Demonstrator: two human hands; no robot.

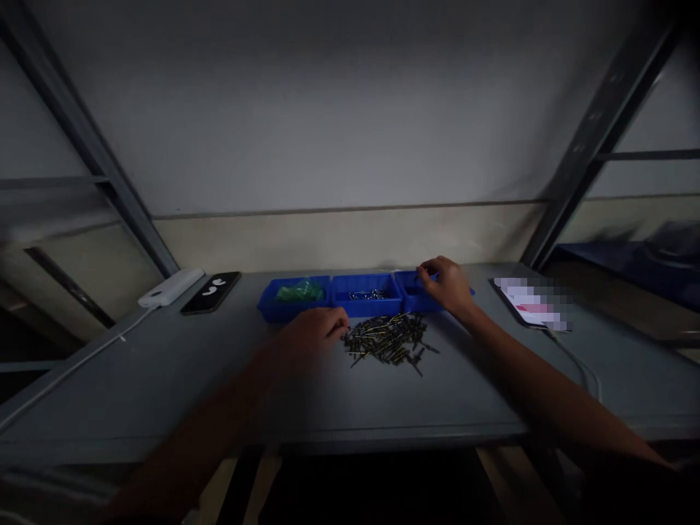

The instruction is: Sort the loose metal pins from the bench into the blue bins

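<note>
Slim dark pieces (387,340) with yellowish glints lie heaped on the counter (394,408). Left hand (320,324) at their nine o'clock, right hand (445,284) at two: fingers curled, but dimness hides whether they pinch anything.

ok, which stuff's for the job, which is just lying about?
Likely in use: pile of dark parts at left hand; right bin under right hand; middle bin; left bin.
Likely lying about: dark phone; lit phone; white cabled device.
</note>
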